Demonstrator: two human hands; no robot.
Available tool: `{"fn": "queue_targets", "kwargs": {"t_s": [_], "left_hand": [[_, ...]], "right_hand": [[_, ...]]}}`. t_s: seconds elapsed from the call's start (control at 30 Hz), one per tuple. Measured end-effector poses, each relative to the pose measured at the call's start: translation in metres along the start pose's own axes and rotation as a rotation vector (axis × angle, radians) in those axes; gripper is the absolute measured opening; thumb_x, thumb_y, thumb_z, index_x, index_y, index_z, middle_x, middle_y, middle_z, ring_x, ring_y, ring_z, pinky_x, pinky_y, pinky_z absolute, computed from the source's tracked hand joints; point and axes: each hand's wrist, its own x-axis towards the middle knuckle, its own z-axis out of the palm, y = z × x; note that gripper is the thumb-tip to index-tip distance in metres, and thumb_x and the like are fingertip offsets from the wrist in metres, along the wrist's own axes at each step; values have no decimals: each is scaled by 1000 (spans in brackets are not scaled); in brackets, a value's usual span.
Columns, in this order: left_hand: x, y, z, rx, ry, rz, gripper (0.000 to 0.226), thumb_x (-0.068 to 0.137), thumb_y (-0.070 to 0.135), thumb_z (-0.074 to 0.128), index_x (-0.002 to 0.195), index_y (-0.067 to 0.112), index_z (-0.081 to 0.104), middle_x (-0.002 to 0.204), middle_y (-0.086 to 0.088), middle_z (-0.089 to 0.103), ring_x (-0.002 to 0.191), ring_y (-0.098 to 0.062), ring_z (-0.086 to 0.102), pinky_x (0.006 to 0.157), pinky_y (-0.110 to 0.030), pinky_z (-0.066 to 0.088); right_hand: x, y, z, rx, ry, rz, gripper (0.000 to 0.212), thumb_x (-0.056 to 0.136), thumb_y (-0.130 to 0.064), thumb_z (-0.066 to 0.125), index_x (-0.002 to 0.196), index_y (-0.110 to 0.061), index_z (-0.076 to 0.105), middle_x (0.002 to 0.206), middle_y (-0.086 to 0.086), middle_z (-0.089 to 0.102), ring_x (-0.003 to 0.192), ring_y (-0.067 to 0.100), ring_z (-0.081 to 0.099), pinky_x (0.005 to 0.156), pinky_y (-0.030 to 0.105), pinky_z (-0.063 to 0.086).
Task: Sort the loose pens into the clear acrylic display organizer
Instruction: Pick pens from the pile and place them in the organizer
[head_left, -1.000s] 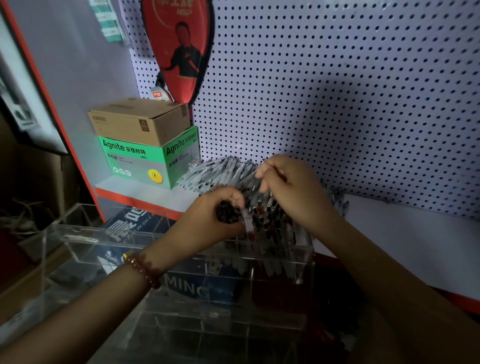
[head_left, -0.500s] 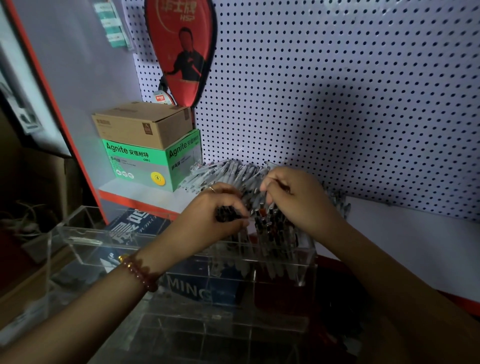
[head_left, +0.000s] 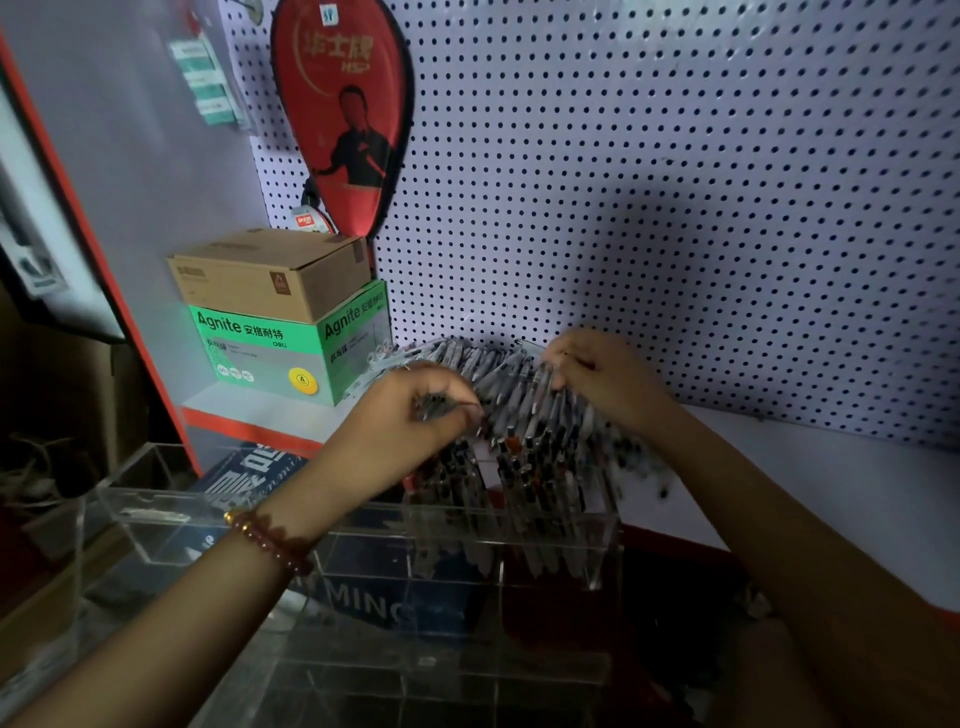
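**Left hand grips pen bunch, right hand on racked pens**

Left hand (head_left: 410, 415) clenched round a small bunch of dark loose pens (head_left: 434, 404), fist just above the organizer's back tier, left of the racked pens; ends of the bunch stick out between thumb and fingers; exact count too blurred to tell.

Right hand (head_left: 602, 379) over the back right of the organizer, fingers bent down, fingertips (head_left: 553, 366) touching the tops of the racked pens; cannot tell whether it pinches one or only presses on them.

Racked pens (head_left: 519, 415): dense mass of grey-and-dark pens standing tilted in the organizer's right rear compartment, tops fanned back toward the wall; lower ends show through the clear front wall.

Clear acrylic organizer (head_left: 519, 556) sits low in the middle of the view, stepped, with more clear compartments to the left and in front of the filled one.

Beaded bracelet (head_left: 270, 540) on the left wrist, above the organizer's left front part.

Blue printed box (head_left: 249, 467) seen under and behind the organizer's left side.

White shelf (head_left: 831, 478) behind and right of the organizer; green Agnite box (head_left: 291, 353) on it behind and left of the organizer, brown cardboard box (head_left: 275, 275) stacked on top.

Pegboard (head_left: 675, 182) rises behind the organizer; red paddle case (head_left: 343, 114) hangs on it above the boxes.
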Motion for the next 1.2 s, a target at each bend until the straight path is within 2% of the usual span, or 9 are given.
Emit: {"fn": "queue_targets", "kwargs": {"t_s": [0.1,0.33,0.47,0.57,0.63,0.8,0.97,1.1,1.2], "left_hand": [[8,-7,-2,16,64,-45,18,87,10,63,79,25,70,91,11,69,92,0,61,84,-11,40],[19,-21,9,16,146,-110,22,87,5,62,74,22,67,83,11,67,79,5,59,74,-6,41],[22,-29,11,23,142,-122,16,87,4,63,76,14,69,81,6,69,78,1,61,73,-10,44],[25,-33,7,18,161,-137,20,87,7,64,74,22,68,83,10,69,79,4,60,72,-5,40],[26,-34,5,3,174,-150,21,87,8,63,74,24,68,85,11,69,80,6,60,71,-1,36],[28,-41,3,-95,166,-216,20,89,7,62,77,20,69,83,8,70,81,-2,63,78,-16,47],[32,-37,-1,-326,281,-335,15,96,5,47,100,2,62,85,-6,65,73,-8,64,63,-8,46],[33,-20,-4,-580,361,-373,23,100,20,40,121,11,38,99,-14,66,70,-16,69,67,-21,57],[34,-17,-6,-767,444,-419,25,101,26,37,123,14,30,104,-15,60,70,-19,67,69,-32,59]], "right_hand": [[28,13,9,-18,-298,-20,27,97,-19,52,123,-16,57,126,3,56,111,14,54,87,26,42],[85,24,48,-272,-551,-28,57,94,-16,57,146,-12,33,151,6,34,125,25,48,92,27,40],[99,36,68,-301,-568,-51,52,96,-15,54,144,-12,35,142,3,45,116,21,54,84,22,45],[101,36,68,-292,-511,-75,41,94,-16,57,133,-14,44,92,-14,51,76,9,50,53,12,31],[102,37,64,-326,-518,-114,31,92,-17,59,121,-16,48,75,-16,39,65,4,42,50,17,25],[98,32,53,-388,-474,-239,10,90,-16,61,96,-15,53,70,-12,44,60,3,40,53,21,29],[92,-21,32,-213,-190,-468,11,89,-15,62,90,-21,53,70,-13,51,56,-3,46,52,13,40],[74,-67,20,51,-296,-521,21,85,-9,65,86,-24,51,70,0,56,57,7,45,56,22,38],[64,-77,28,115,-430,-517,29,83,-3,67,81,-27,51,69,-24,57,56,0,44,55,15,36]]}}
